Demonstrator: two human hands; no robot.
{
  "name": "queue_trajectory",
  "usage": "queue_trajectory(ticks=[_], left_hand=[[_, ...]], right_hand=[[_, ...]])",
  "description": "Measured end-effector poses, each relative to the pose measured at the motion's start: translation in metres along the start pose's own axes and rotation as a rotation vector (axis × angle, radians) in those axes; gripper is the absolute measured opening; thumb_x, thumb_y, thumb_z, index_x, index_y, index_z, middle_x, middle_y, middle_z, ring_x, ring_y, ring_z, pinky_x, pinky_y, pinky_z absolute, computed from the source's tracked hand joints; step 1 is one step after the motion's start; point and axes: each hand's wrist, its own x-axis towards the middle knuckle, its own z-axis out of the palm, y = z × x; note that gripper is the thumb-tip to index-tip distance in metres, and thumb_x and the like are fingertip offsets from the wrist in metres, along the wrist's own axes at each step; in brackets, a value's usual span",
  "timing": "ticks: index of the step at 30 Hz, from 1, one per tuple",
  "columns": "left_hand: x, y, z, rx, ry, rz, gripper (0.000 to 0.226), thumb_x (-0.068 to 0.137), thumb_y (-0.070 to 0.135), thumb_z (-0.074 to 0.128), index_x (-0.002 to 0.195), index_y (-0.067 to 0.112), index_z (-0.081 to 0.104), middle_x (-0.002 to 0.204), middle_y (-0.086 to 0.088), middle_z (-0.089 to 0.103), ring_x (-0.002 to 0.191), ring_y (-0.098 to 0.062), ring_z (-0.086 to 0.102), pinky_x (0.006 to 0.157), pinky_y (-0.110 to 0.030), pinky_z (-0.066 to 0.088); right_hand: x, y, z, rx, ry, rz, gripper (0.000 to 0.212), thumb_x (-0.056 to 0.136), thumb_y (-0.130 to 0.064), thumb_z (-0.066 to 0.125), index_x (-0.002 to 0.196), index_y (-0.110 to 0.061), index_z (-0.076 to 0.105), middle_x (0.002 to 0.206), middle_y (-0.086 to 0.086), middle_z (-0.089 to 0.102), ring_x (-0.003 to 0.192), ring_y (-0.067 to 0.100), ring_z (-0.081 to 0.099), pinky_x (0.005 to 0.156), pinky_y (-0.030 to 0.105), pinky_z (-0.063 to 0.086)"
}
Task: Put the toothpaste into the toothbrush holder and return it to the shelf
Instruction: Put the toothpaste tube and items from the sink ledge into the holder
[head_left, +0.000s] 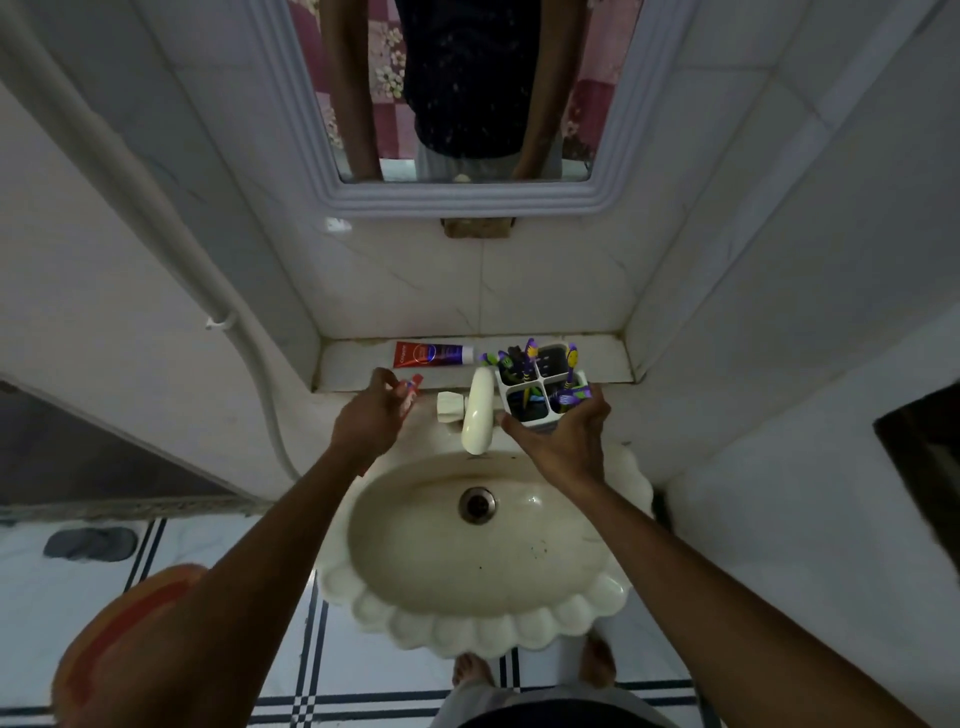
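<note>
A red and purple toothpaste tube lies flat on the tiled shelf behind the sink. My left hand holds a second, small red toothpaste tube just in front of the shelf edge. My right hand grips the white four-compartment toothbrush holder from below, at the shelf's front edge beside the tap. Several purple and yellow toothbrushes stand in it.
A cream tap with a knob stands between my hands above the scalloped sink. A framed mirror hangs above. Tiled walls close in left and right. A pipe runs down the left wall.
</note>
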Motion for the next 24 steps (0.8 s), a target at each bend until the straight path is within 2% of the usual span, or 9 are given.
queue_trajectory(ticks=[4, 6, 8, 9, 11, 14, 16, 20, 24], left_hand=[[-0.012, 0.042, -0.042, -0.668, -0.145, -0.275, 0.04, 0.112, 0.036, 0.053, 0.146, 0.017, 0.044, 0.12, -0.023, 0.07, 0.081, -0.026, 0.075, 0.064, -0.036, 0.06], [-0.015, 0.067, -0.067, -0.851, -0.241, -0.242, 0.047, 0.105, 0.018, 0.068, 0.148, 0.019, 0.05, 0.12, -0.019, 0.074, 0.086, -0.025, 0.077, 0.067, -0.034, 0.063], [-0.016, 0.09, -0.088, -0.916, -0.372, -0.111, 0.066, 0.093, 0.006, 0.079, 0.151, 0.026, 0.053, 0.133, -0.011, 0.072, 0.104, -0.026, 0.076, 0.086, -0.04, 0.065], [-0.017, 0.103, -0.096, -0.838, -0.42, -0.036, 0.071, 0.09, 0.007, 0.083, 0.151, 0.03, 0.054, 0.138, -0.005, 0.069, 0.113, -0.025, 0.073, 0.092, -0.043, 0.063], [-0.02, 0.135, -0.104, -0.543, -0.395, 0.092, 0.067, 0.087, 0.014, 0.087, 0.146, 0.027, 0.058, 0.129, 0.005, 0.068, 0.111, -0.015, 0.069, 0.085, -0.033, 0.06], [-0.017, 0.181, -0.096, -0.105, -0.139, 0.284, 0.041, 0.086, 0.018, 0.088, 0.124, 0.013, 0.073, 0.112, 0.003, 0.069, 0.098, -0.012, 0.067, 0.072, -0.018, 0.049], [-0.014, 0.198, -0.081, 0.074, -0.038, 0.383, 0.027, 0.087, 0.017, 0.086, 0.112, 0.011, 0.077, 0.109, -0.002, 0.072, 0.099, -0.017, 0.067, 0.076, -0.022, 0.049], [-0.006, 0.216, -0.061, 0.164, -0.005, 0.443, 0.016, 0.091, 0.019, 0.079, 0.105, 0.011, 0.077, 0.104, -0.008, 0.077, 0.097, -0.027, 0.07, 0.084, -0.041, 0.059], [-0.002, 0.23, -0.052, 0.126, 0.008, 0.533, 0.016, 0.094, 0.02, 0.078, 0.107, 0.012, 0.074, 0.101, -0.008, 0.078, 0.092, -0.026, 0.072, 0.08, -0.042, 0.061]], right_hand=[[0.002, 0.002, 0.0, -0.003, -0.031, 0.003, 0.126, 0.063, -0.073, 0.098, 0.151, -0.022, 0.024, 0.138, -0.005, 0.031, 0.143, 0.02, 0.045, 0.104, 0.041, 0.054], [0.003, 0.004, -0.002, -0.008, -0.05, 0.015, 0.131, 0.059, -0.081, 0.094, 0.152, -0.021, 0.024, 0.142, -0.003, 0.033, 0.144, 0.021, 0.046, 0.104, 0.041, 0.055], [0.004, 0.005, -0.002, -0.004, -0.052, 0.032, 0.136, 0.054, -0.086, 0.091, 0.153, -0.021, 0.025, 0.143, -0.002, 0.034, 0.143, 0.022, 0.049, 0.106, 0.044, 0.058], [0.005, 0.007, -0.001, 0.006, -0.052, 0.035, 0.137, 0.052, -0.086, 0.092, 0.153, -0.022, 0.026, 0.143, -0.001, 0.034, 0.141, 0.022, 0.051, 0.107, 0.046, 0.06], [0.006, 0.009, -0.002, 0.022, -0.049, 0.028, 0.139, 0.049, -0.085, 0.094, 0.153, -0.022, 0.027, 0.143, -0.001, 0.035, 0.139, 0.023, 0.052, 0.107, 0.048, 0.061], [0.007, 0.01, -0.007, 0.034, -0.059, 0.006, 0.129, 0.05, -0.078, 0.098, 0.146, -0.023, 0.032, 0.139, -0.004, 0.037, 0.136, 0.022, 0.055, 0.104, 0.046, 0.061], [0.008, 0.01, -0.011, 0.038, -0.05, -0.004, 0.121, 0.052, -0.072, 0.102, 0.14, -0.025, 0.035, 0.136, -0.005, 0.039, 0.13, 0.021, 0.058, 0.099, 0.042, 0.062], [0.01, 0.009, -0.014, 0.032, -0.047, 0.002, 0.119, 0.049, -0.07, 0.101, 0.138, -0.023, 0.038, 0.134, -0.004, 0.041, 0.126, 0.023, 0.06, 0.098, 0.044, 0.063], [0.013, 0.008, -0.018, 0.071, -0.043, 0.028, 0.121, 0.05, -0.068, 0.102, 0.141, -0.019, 0.04, 0.135, -0.004, 0.043, 0.124, 0.023, 0.062, 0.101, 0.044, 0.063]])
